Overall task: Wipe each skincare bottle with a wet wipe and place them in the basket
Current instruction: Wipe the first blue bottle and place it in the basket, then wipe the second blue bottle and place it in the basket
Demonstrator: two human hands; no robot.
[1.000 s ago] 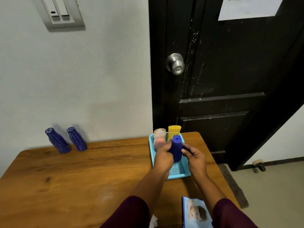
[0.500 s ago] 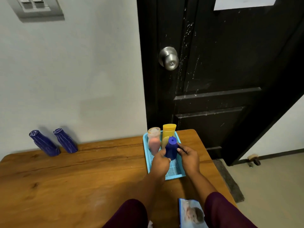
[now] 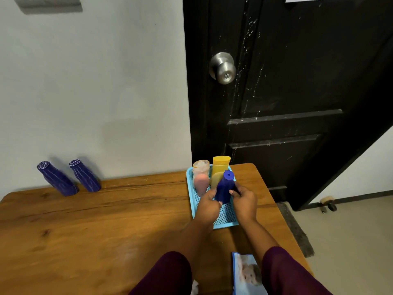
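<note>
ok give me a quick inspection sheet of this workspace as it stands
surface: wooden table, set against the wall.
job's things: blue basket holds pink bottle and yellow bottle, upright at its far end; dark blue bottle held over the basket; left striped bottle and right striped bottle by the wall; wipe pack at the near edge.
clutter: white scrap, cut off by the frame.
grips: left hand and right hand both hold the dark blue bottle.
cables: nothing seen.
surroundings: black door, metal knob.
</note>
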